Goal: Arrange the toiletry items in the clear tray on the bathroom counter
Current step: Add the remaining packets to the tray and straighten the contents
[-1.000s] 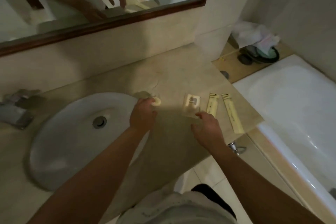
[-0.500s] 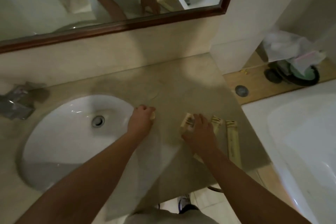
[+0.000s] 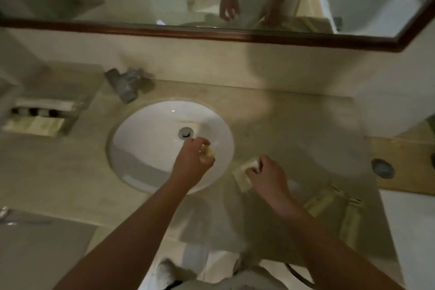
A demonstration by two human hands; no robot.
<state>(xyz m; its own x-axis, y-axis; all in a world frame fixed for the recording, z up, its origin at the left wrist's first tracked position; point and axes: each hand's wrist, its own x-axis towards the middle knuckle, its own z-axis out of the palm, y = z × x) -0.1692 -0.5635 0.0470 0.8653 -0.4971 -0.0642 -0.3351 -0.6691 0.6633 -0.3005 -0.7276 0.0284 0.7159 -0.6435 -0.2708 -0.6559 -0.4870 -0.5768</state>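
My left hand is closed on a small round pale soap and hovers over the right side of the white sink. My right hand grips a flat cream sachet just above the counter, right of the sink. Two long cream packets lie on the counter near its front right edge. The clear tray sits far left on the counter, holding small bottles and folded packets; it is blurred.
A grey tap stands behind the sink. A dark-framed mirror runs along the wall. A white bathtub edge lies at the right, beside a wooden ledge with a round metal cap.
Both hands have lifted their items and moved left; the left hand with the soap is now over the sink. The view has swung left, bringing the tray into sight.
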